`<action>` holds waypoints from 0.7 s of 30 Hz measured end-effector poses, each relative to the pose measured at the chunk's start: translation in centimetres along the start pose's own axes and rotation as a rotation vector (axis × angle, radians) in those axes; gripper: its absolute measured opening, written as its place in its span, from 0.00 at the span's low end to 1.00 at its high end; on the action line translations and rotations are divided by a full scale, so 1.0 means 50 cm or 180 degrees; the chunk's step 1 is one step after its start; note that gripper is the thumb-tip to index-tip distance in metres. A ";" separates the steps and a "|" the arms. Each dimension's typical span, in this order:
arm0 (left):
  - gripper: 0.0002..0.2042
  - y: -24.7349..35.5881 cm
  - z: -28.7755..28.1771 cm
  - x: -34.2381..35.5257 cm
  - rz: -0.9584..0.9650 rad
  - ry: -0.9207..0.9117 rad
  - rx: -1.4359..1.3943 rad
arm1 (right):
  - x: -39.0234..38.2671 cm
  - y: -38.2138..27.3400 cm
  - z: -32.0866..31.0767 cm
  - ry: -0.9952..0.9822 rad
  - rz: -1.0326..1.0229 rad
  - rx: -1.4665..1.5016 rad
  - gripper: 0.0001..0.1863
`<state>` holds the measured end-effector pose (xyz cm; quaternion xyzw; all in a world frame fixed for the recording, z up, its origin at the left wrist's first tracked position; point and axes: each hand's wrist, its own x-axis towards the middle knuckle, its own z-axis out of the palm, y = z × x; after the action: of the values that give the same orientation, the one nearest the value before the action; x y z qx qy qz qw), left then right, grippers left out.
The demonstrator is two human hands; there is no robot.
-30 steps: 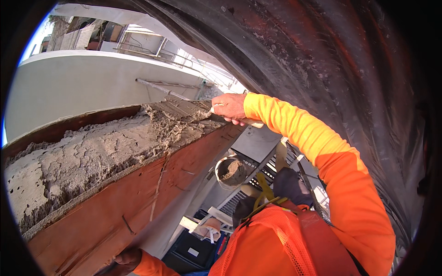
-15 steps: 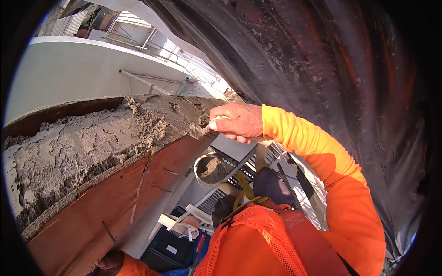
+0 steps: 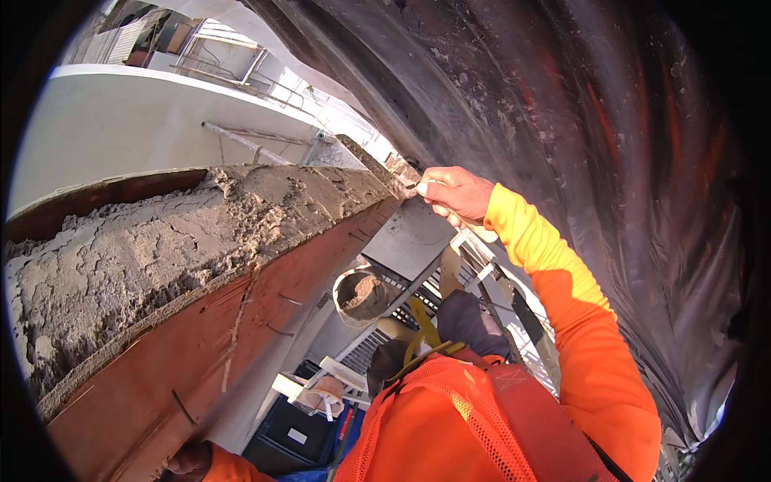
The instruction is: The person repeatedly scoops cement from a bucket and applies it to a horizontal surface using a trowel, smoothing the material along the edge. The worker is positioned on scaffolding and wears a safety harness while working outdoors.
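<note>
My right hand is closed around the handle of a trowel at the far right end of the wall top. The trowel's mortar-smeared blade is tilted up on edge, pointing away to the upper left. Below it, rough grey mortar covers the top of the wall, smoother toward the right end and cracked and lumpy toward the left. A reddish-brown board faces the near side of that mortar. Low at the left, my left hand is by the board's lower part, in shadow, its fingers mostly hidden.
A bucket with mortar in it stands below on a grated platform. Nails or wires stick out of the board. A dark plastic sheet hangs along the right. Down below is a dark blue crate; a pale curved wall lies beyond.
My right hand has moved right and slightly away from me. The trowel blade has gone from lying flat on the mortar to tilted up on edge at the wall's right end.
</note>
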<state>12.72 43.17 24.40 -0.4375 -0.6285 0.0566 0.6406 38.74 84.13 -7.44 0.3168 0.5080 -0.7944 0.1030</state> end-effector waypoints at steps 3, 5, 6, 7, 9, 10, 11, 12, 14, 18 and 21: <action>0.38 0.002 0.008 0.002 -0.0003 0.0100 -0.0205 | 0.169 0.039 -0.008 0.0805 0.0411 -0.1394 0.23; 0.38 0.005 0.008 0.004 -0.0008 0.0080 -0.0232 | 0.249 0.057 -0.002 0.0811 0.0433 -0.1660 0.25; 0.38 0.006 0.007 0.005 -0.0002 0.0065 -0.0206 | 0.281 0.061 0.005 0.0864 0.0492 -0.1731 0.24; 0.38 0.008 0.006 0.006 0.0000 0.0051 -0.0174 | 0.307 0.063 0.016 0.0919 0.0567 -0.1810 0.23; 0.39 0.009 0.003 0.007 0.0001 0.0027 -0.0108 | 0.356 0.052 0.035 0.0859 0.0669 -0.1967 0.21; 0.39 0.009 0.001 0.008 -0.0028 -0.0007 -0.0113 | 0.372 0.043 0.044 0.0733 0.0715 -0.2044 0.19; 0.40 0.009 0.001 0.007 -0.0052 -0.0042 -0.0115 | 0.382 0.034 0.050 0.0642 0.0776 -0.2146 0.18; 0.41 0.010 0.000 0.006 -0.0111 -0.0088 -0.0118 | 0.386 0.023 0.056 0.0475 0.0731 -0.1996 0.17; 0.42 0.010 -0.003 0.001 -0.0251 -0.0223 -0.0116 | 0.376 -0.006 0.061 0.0197 0.0681 -0.1765 0.16; 0.45 0.013 -0.011 -0.006 -0.0430 -0.0345 -0.0153 | 0.285 -0.091 0.077 0.0080 0.0155 -0.1706 0.17; 0.45 0.013 -0.016 -0.005 -0.0421 -0.0390 -0.0205 | 0.203 -0.177 0.104 -0.0127 -0.0142 -0.1826 0.17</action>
<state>13.67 43.01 23.98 -0.4112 -0.6955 0.0206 0.5889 24.47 85.29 -5.59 0.2478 0.7166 -0.6264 0.1808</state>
